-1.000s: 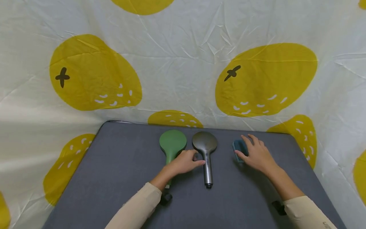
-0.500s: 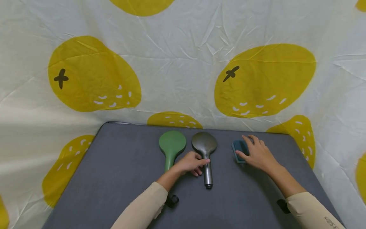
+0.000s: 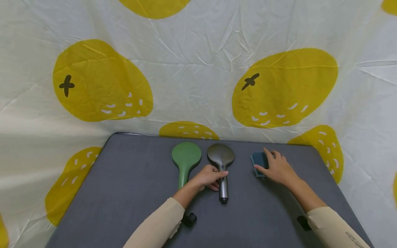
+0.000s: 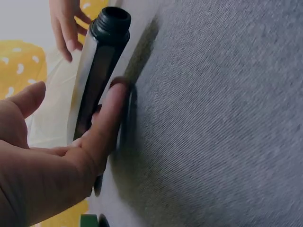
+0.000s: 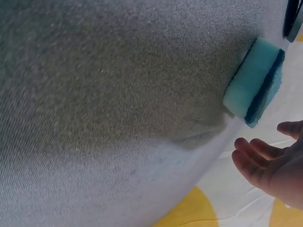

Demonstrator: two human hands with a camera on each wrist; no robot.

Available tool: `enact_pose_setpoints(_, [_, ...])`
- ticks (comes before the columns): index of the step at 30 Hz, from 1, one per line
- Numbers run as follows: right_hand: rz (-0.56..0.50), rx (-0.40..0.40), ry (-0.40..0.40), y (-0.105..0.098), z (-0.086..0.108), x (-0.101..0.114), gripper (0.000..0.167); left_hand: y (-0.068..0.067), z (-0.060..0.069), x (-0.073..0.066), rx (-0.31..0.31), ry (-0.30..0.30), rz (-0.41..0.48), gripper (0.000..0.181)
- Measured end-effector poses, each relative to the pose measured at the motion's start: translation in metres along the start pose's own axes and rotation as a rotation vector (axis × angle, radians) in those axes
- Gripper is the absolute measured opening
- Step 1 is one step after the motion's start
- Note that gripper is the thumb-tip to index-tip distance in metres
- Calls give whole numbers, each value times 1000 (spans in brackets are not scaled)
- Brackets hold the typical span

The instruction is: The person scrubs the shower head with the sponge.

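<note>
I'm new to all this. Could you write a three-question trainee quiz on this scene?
1. True or false: a gap separates the right hand from the sponge.
2. In the head view, where is the green shower head relative to the dark shower head? A) left; B) right; C) on top.
3. Fill in: the dark shower head is touched by the person's ___.

Key: 1 true; 2 A; 3 left hand.

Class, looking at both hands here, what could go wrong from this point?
The left hand has its thumb seemingly clear of the gray shower head in the left wrist view, so the grip may slip. The green shower head lies close beside it and could get bumped. The right hand looks apart from the sponge and might just nudge it.
</note>
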State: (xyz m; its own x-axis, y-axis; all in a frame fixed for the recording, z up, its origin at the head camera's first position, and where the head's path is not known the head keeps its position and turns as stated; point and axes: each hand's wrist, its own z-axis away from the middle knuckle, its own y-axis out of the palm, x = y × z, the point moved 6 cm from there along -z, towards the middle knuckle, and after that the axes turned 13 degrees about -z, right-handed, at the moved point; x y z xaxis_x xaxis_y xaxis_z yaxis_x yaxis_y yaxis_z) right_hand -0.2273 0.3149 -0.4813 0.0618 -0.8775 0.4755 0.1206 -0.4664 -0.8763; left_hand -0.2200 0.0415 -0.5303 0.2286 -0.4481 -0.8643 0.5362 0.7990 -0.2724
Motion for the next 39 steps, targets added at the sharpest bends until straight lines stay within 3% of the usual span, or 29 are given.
enact_pose_setpoints(4, [-28, 16, 30, 1, -1, -2, 97, 5, -1, 1, 14, -10, 75, 39])
enact_pose_setpoints(7, [-56, 15, 36, 3, -2, -4, 96, 7, -1, 3, -13, -19, 109, 39])
enact_pose_setpoints(11, [-93, -5, 38, 7, -3, -8, 95, 8, -2, 2, -29, -2, 137, 35])
enact_pose_setpoints(15, [-100, -11, 53, 10, 0, -8, 96, 8, 1, 0, -3, 17, 175, 32])
enact_pose_setpoints(23, [-89, -29, 96, 15, 5, -4, 98, 12, 6, -1, 43, 18, 383, 30])
enact_pose_setpoints(39, [-71, -62, 160, 27, 9, 1, 87, 9, 10, -6, 44, 85, 407, 20])
